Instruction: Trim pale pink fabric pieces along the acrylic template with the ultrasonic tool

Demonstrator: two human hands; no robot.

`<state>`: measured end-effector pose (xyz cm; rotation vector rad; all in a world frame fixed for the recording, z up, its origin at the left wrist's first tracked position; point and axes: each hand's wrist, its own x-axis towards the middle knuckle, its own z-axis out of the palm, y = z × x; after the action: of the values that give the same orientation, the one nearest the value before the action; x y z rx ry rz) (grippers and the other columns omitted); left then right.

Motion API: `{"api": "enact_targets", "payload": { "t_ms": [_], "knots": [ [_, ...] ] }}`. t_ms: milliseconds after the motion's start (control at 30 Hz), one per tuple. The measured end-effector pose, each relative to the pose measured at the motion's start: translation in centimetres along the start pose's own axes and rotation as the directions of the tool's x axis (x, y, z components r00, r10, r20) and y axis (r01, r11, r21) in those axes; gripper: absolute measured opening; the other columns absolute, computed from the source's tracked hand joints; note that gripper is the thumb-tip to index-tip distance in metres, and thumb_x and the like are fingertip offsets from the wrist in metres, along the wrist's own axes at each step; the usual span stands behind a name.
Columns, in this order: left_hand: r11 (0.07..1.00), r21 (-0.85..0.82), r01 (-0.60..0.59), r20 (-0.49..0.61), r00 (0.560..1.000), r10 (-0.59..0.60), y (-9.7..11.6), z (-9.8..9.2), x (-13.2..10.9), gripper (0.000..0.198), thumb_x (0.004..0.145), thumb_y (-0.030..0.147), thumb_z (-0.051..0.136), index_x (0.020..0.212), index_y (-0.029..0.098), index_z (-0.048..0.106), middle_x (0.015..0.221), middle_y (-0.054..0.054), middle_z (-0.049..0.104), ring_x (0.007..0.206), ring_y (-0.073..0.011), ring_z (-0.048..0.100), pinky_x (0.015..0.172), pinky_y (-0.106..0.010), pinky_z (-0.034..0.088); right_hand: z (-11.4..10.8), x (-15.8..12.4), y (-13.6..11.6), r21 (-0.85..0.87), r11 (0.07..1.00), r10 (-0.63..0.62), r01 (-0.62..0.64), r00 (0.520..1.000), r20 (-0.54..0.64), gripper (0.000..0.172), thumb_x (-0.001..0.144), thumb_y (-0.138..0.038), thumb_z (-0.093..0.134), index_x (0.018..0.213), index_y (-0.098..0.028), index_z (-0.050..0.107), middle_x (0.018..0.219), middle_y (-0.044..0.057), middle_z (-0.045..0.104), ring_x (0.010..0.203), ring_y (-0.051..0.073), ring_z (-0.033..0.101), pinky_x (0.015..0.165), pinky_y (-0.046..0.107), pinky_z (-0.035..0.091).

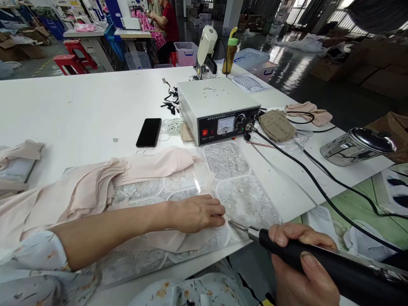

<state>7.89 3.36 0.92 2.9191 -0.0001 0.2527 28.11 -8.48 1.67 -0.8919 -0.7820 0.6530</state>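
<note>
My left hand (199,213) lies on a pale pink fabric piece (172,241), its fingers bent and pressed together, holding the cloth down on a clear plastic mat (248,199) with a grey marbled pattern. In my right hand (304,276) is a black-handled ultrasonic welding gun (287,248), fingers wrapped round the grip. Its narrow metal tip (237,225) points left, just beside my left fingertips, at the fabric's edge. Whether the tip touches the cloth I cannot tell. Layered pale pink fabric pieces (95,182) spread to the left of my left hand.
Behind the mat stands a white ultrasonic welder box (219,102); a black cable (302,170) runs from it to the right. A phone (148,132), cord coil (172,126), brown card patterns (278,126) and metal cup (353,146) lie around. Farther off, a person in red (168,21) works.
</note>
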Motion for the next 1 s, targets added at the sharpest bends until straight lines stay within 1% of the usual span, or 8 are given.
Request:
{"api": "enact_targets", "payload": {
  "t_ms": [200,367,500,600,833,1000],
  "knots": [
    [0.999,0.035,0.035,-0.007,0.999,-0.035,0.3,0.0,-0.1,0.019,0.097,0.010,0.046,0.107,0.013,0.061,0.098,-0.008,0.063,0.085,-0.0174,0.056,0.080,-0.029,0.044,0.2,-0.1,-0.2,0.036,0.999,0.010,-0.011,1.000,0.028,0.007,0.076,-0.023,0.059,0.081,-0.020,0.057,0.073,0.000,0.055,0.057,0.012,0.052,0.052,0.032,0.048],
    [0.998,0.050,0.042,0.006,0.999,-0.043,0.5,-0.2,-0.2,0.021,0.098,0.012,0.043,0.111,0.012,0.060,0.100,-0.009,0.063,0.088,-0.0180,0.056,0.082,-0.030,0.045,0.3,-0.1,-0.2,0.086,0.996,0.038,-0.039,0.999,0.018,0.009,0.078,-0.024,0.059,0.086,-0.021,0.058,0.076,-0.001,0.053,0.059,0.011,0.052,0.055,0.031,0.048],
    [0.997,0.059,0.047,0.011,0.999,-0.047,0.7,-0.4,-0.3,0.024,0.100,0.012,0.040,0.114,0.011,0.059,0.102,-0.010,0.063,0.089,-0.0184,0.057,0.085,-0.031,0.045,0.4,-0.1,0.2,0.113,0.993,0.018,-0.019,1.000,0.016,0.011,0.078,-0.025,0.059,0.088,-0.021,0.058,0.077,0.000,0.054,0.060,0.012,0.052,0.056,0.032,0.049],
    [0.997,0.059,0.055,-0.009,0.998,-0.054,1.0,-0.4,-0.4,0.025,0.100,0.010,0.039,0.117,0.010,0.057,0.103,-0.011,0.063,0.092,-0.0189,0.057,0.086,-0.032,0.045,0.3,-0.2,0.6,0.116,0.993,0.014,-0.018,0.999,0.036,0.011,0.079,-0.025,0.059,0.090,-0.021,0.057,0.078,0.001,0.055,0.060,0.013,0.053,0.057,0.033,0.050],
    [0.990,0.113,0.079,-0.065,0.995,-0.072,1.7,-0.4,-0.6,0.028,0.100,0.007,0.032,0.118,0.007,0.053,0.103,-0.013,0.063,0.089,-0.0186,0.058,0.082,-0.033,0.048,-0.2,-0.3,0.9,0.131,0.991,0.024,-0.032,0.998,0.061,0.012,0.082,-0.026,0.059,0.093,-0.022,0.057,0.083,0.003,0.054,0.062,0.013,0.054,0.058,0.034,0.051],
    [0.986,0.136,0.098,-0.090,0.992,-0.086,2.2,-0.3,-0.7,0.029,0.100,0.007,0.032,0.121,0.006,0.052,0.107,-0.015,0.063,0.096,-0.0206,0.059,0.081,-0.034,0.050,-0.3,-0.1,0.9,0.125,0.991,0.044,-0.052,0.997,0.068,0.010,0.084,-0.028,0.059,0.093,-0.025,0.057,0.082,0.003,0.052,0.061,0.014,0.052,0.058,0.035,0.052]
  ]
}}
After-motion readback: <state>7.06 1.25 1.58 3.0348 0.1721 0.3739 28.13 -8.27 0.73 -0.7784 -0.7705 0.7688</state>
